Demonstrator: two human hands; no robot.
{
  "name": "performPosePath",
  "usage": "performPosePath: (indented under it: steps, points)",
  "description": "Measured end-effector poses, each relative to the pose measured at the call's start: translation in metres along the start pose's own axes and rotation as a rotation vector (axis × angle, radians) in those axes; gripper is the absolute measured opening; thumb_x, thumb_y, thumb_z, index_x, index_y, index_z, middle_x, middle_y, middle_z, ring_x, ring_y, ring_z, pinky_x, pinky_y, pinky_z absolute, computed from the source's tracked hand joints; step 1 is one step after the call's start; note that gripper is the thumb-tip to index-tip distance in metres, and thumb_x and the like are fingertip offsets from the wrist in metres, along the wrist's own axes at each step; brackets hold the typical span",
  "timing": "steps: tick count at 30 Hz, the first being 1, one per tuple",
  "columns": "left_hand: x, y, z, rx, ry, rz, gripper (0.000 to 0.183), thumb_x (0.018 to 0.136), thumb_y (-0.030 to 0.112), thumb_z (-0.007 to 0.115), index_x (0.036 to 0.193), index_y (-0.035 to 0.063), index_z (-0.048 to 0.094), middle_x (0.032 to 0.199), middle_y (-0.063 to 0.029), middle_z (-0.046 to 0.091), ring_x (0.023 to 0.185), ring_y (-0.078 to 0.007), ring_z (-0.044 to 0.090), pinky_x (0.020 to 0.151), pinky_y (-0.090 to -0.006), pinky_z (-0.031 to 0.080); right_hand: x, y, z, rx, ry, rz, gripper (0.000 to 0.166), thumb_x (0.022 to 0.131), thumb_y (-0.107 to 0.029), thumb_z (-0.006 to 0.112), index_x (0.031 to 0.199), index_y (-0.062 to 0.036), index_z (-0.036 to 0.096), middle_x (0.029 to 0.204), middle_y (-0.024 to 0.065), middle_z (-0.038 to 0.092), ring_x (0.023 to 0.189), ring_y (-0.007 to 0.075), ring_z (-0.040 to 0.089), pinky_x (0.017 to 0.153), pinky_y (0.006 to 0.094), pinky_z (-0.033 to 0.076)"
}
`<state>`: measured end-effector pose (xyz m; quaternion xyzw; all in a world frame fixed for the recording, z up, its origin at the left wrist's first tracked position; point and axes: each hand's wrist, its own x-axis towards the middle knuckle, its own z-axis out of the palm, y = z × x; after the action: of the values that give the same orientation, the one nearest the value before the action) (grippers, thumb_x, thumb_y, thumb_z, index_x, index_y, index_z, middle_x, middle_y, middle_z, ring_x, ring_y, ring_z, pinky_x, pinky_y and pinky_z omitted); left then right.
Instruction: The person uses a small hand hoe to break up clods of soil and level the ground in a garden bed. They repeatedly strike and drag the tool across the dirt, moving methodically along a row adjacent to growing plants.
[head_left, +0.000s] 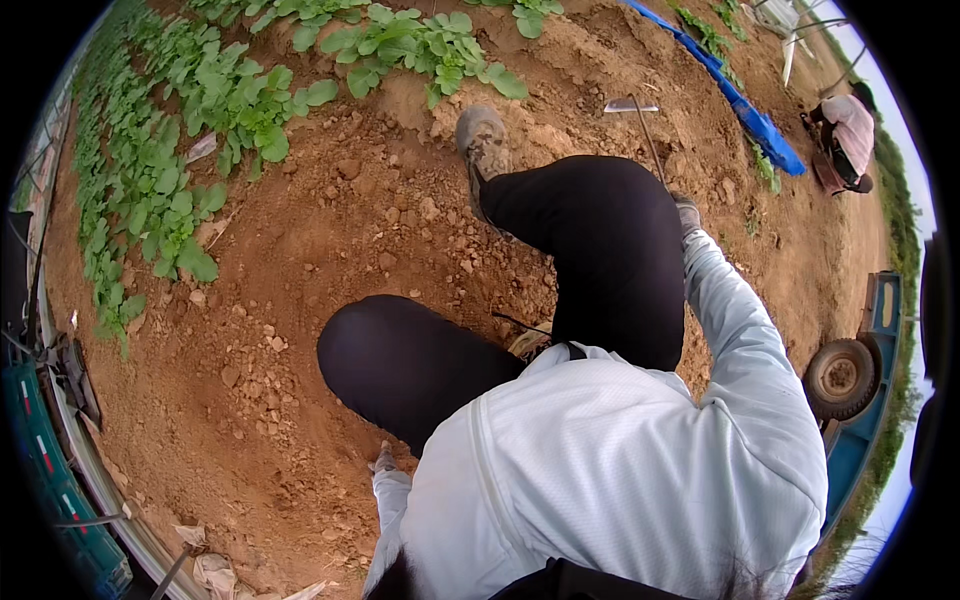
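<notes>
My right hand (688, 214), in a greyish glove, is beside my bent right knee, at the lower end of a thin rod-like tool handle (649, 142). A flat, pale blade (631, 106) sits crosswise at the handle's far end, above the brown soil. The fingers are partly hidden, but they close round the handle. My left hand (384, 459) hangs low beside my left thigh, small in view, over bare soil; its fingers are mostly hidden, and I cannot tell whether it holds anything.
Leafy green plants (180, 195) grow at the left and top. A blue sheet strip (750, 120) lies at upper right, near a crouching person (847, 139). A blue trailer with a wheel (838, 379) stands at right, a green vehicle (60, 480) at lower left. Clods lie around my boot (484, 142).
</notes>
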<state>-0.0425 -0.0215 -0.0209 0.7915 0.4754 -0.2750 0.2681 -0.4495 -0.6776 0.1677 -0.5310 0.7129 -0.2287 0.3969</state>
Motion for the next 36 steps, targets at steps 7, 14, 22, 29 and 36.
performPosePath:
  steps: [7,14,22,29,36]
  points:
    - [-0.005,0.069,0.005,0.089,-0.209,0.369,0.076,0.08,0.053,0.066,0.138,0.0128,0.039,0.139,-0.0095,0.041,0.125,-0.0263,0.04,0.096,-0.0451,0.04,0.05,-0.174,-0.005,-0.155,-0.171,-0.27,0.036,0.088,-0.026,0.062,0.117,-0.0055,0.058,0.068,0.0021,0.056,0.05,0.0121,0.049,0.043,0.0287,0.041]
    - [-0.093,0.256,-0.055,-0.074,-0.423,1.163,0.068,0.084,0.05,0.065,0.137,0.0138,0.043,0.137,-0.0071,0.046,0.124,-0.0236,0.043,0.095,-0.0426,0.042,0.019,-0.253,0.048,-0.375,-0.631,-0.641,0.038,0.088,-0.022,0.058,0.121,-0.0034,0.058,0.076,0.0098,0.064,0.057,0.0196,0.058,0.05,0.0346,0.048]
    - [-0.474,0.277,0.019,0.572,-0.712,1.528,0.043,0.093,0.032,0.058,0.128,0.0069,0.052,0.123,-0.005,0.055,0.115,-0.0157,0.049,0.099,-0.0297,0.038,-0.013,-0.207,0.11,-0.495,-0.946,-0.643,0.038,0.084,-0.027,0.058,0.114,-0.0049,0.064,0.085,0.0136,0.068,0.074,0.0271,0.064,0.072,0.0374,0.051]
    - [-0.533,0.23,0.181,0.805,-1.07,1.075,0.09,0.084,0.072,0.042,0.145,0.0078,0.025,0.133,-0.0166,0.048,0.117,-0.0297,0.05,0.085,-0.0463,0.049,-0.035,-0.206,0.107,-0.413,-0.739,-0.878,0.04,0.085,-0.023,0.058,0.118,-0.0015,0.06,0.092,0.0175,0.068,0.085,0.0298,0.065,0.076,0.0389,0.051]
    - [-0.555,0.17,0.298,-0.3,-1.479,0.209,0.023,0.096,0.021,0.05,0.11,0.0037,0.055,0.104,-0.0124,0.06,0.095,-0.0262,0.059,0.089,-0.0424,0.05,-0.038,-0.173,0.081,-0.651,-0.882,-0.781,0.055,0.089,-0.032,0.059,0.133,-0.0024,0.045,0.116,0.0187,0.062,0.105,0.0303,0.062,0.09,0.0362,0.048]
